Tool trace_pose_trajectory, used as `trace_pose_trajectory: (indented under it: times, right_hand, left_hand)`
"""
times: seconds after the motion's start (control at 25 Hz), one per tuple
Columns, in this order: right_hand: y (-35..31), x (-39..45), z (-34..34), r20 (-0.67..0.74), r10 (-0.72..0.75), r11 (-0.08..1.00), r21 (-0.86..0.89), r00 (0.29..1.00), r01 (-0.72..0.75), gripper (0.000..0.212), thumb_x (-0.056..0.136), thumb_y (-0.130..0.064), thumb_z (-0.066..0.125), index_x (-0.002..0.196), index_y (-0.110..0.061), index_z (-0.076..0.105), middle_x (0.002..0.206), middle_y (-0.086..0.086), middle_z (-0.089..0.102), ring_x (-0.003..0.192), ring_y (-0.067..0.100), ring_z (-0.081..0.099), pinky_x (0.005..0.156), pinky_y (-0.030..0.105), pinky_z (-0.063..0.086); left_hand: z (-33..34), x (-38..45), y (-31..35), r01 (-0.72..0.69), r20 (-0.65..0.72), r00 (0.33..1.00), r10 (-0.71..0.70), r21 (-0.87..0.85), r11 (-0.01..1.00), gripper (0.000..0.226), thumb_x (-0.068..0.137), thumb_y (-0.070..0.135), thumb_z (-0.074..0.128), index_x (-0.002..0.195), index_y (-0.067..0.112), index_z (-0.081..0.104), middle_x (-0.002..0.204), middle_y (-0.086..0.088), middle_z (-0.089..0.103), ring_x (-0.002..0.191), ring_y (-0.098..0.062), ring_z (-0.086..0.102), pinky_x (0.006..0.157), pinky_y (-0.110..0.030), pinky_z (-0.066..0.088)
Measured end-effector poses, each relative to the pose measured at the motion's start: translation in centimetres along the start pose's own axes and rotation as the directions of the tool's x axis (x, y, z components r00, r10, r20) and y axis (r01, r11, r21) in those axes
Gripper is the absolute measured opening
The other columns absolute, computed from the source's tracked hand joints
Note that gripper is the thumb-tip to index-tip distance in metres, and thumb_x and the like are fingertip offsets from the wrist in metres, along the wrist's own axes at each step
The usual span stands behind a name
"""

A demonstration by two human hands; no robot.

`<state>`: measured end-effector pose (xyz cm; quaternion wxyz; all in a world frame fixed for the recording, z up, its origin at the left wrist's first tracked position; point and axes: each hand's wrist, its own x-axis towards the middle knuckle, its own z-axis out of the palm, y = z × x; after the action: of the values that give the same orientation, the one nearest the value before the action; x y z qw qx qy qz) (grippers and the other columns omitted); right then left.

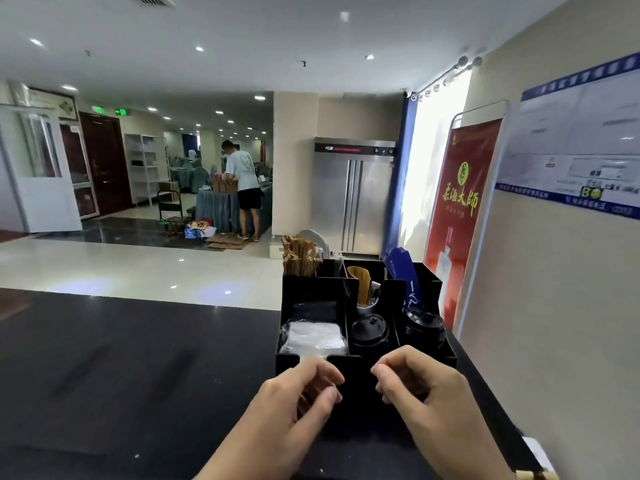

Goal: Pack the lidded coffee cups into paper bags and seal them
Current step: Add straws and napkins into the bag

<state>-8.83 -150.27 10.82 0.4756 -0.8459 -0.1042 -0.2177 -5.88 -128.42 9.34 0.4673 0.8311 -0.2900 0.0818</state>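
My left hand (294, 407) and my right hand (422, 393) hover close together over the black counter (121, 358), just in front of a black organizer (318, 363). The fingers of both hands are curled inward and I see nothing held in either. Inside the organizer stand two stacks of black cup lids (369, 332) (423, 323). A clear-wrapped white pack (313, 336) lies in its left compartment. Folded brown paper bags (299, 259) stick up from its back left corner. No whole coffee cup shows.
Blue packets (403, 271) and brown sticks (362, 282) stand in the organizer's rear compartments. A beige wall (554, 323) runs close on the right, with a red banner (457, 202). Beyond the counter are a steel fridge (353, 195) and a person (242, 181) at a far table.
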Motion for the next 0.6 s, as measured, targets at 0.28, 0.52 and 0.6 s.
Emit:
trace_pose_trajectory:
  times: [0.28,0.52,0.6]
  right_hand:
    - [2.6,10.6,0.4,-0.097,-0.027,0.994,-0.112,0.995,0.016,0.01,0.093,-0.026,0.072,0.083,-0.028,0.074,0.072,-0.012,0.071,0.071,0.005,0.068,0.07,0.03,0.056]
    - [5.1,18.5,3.1,-0.09,0.021,0.984,-0.172,0.996,-0.036,0.005,0.091,-0.025,0.073,0.093,-0.026,0.078,0.084,-0.014,0.074,0.081,0.0,0.068,0.083,0.025,0.057]
    - [5.4,20.7,4.0,-0.077,-0.006,0.978,-0.206,0.997,-0.01,0.011,0.092,-0.025,0.072,0.1,-0.024,0.079,0.092,-0.01,0.076,0.088,0.005,0.068,0.087,0.027,0.056]
  left_hand:
    - [0.0,8.8,-0.9,0.019,-0.055,0.998,-0.017,0.042,0.999,0.013,0.104,0.025,0.054,0.105,0.035,0.062,0.1,0.016,0.067,0.096,-0.001,0.061,0.078,-0.015,0.047]
    - [-0.1,14.0,-4.3,0.125,-0.132,0.984,-0.119,0.035,0.992,0.024,0.103,0.016,0.053,0.123,0.025,0.063,0.116,0.013,0.064,0.105,0.0,0.059,0.082,-0.006,0.043]
    - [-0.3,15.2,-5.1,0.125,-0.159,0.98,-0.116,0.046,0.991,0.029,0.103,0.016,0.052,0.13,0.025,0.06,0.124,0.011,0.061,0.111,-0.005,0.057,0.09,-0.012,0.043]
